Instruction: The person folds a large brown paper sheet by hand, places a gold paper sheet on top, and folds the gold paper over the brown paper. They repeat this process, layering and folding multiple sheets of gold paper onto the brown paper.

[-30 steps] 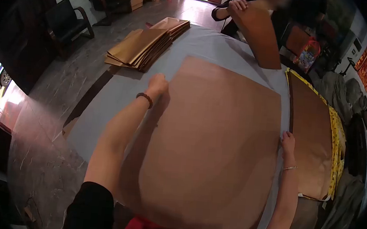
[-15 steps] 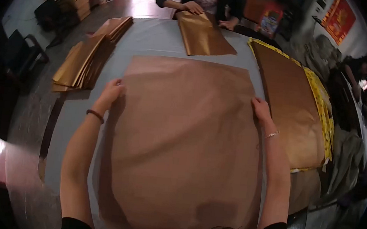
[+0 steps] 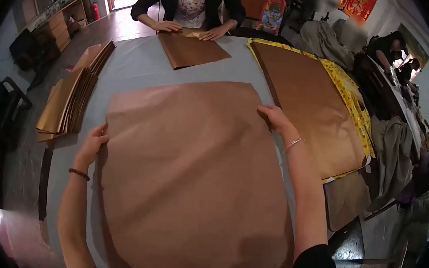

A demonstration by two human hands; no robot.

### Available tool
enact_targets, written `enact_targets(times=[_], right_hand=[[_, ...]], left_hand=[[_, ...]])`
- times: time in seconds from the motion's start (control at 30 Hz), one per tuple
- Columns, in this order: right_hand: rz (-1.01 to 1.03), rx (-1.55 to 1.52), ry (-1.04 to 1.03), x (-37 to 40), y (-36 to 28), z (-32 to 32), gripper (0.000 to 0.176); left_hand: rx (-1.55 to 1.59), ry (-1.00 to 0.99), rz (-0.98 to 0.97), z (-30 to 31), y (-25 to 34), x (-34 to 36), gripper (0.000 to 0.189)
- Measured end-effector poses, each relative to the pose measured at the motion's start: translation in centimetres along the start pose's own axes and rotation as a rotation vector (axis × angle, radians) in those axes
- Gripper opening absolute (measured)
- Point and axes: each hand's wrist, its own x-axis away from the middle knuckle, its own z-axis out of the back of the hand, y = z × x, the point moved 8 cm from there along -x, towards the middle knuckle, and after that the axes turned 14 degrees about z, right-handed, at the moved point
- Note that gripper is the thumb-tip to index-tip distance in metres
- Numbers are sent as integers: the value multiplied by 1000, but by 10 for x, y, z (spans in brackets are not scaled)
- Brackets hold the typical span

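Head: brown sheet (image 3: 195, 173), fingers (image 3: 265, 110) at both edges.

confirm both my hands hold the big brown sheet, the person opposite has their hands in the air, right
Not in the air: the head view shows the person opposite with both hands down on a folded brown sheet. The rest holds.

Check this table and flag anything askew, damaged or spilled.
The folded stack is askew: its layers fan unevenly, and its near end seems to jut past the table. The large brown sheet between the left hand and right hand has a diagonal ripple. No spill or tear shows.
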Motion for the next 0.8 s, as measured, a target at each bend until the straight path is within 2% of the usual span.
enact_targets(times=[0.03, 0.07, 0.13, 0.17, 0.23, 0.3, 0.37, 0.4, 0.43, 0.57, 0.63, 0.67, 0.8], right_hand=[[58, -113, 71, -8, -3, 4, 42], [129, -47, 76, -31, 6, 10, 42], [115, -96, 54, -55, 9, 25, 41], [101, -154, -4, -70, 17, 10, 41], [47, -108, -37, -62, -11, -5, 37], [65, -152, -114, -76, -10, -11, 37], [119, -126, -99, -83, -17, -12, 38], [107, -245, -147, -85, -17, -19, 36], [134, -227, -154, -81, -29, -26, 36], [238, -216, -139, -116, -12, -6, 42], [221, -198, -144, -119, -11, -5, 45], [208, -196, -158, -122, -11, -7, 47], [201, -147, -133, -118, -22, -23, 50]], left_hand=[[35, -62, -12, 0, -2, -1, 53], [65, -123, -15, -4, -2, -6, 53], [60, -151, 3, -11, 2, -8, 55], [60, -144, 32, -3, -4, 0, 56], [99, -91, 26, -8, 4, 6, 57], [170, -56, 173, -2, 2, -5, 55], [227, -179, 81, -9, 21, -24, 60], [175, -18, 118, -1, 27, -30, 59], [207, 47, 122, 8, 27, -45, 59], [259, 86, 101, 20, 36, -83, 57], [364, 72, 71, 20, 41, -97, 46], [384, 16, 36, 22, 36, -112, 30], [254, 22, 62, 15, 49, -119, 24]])
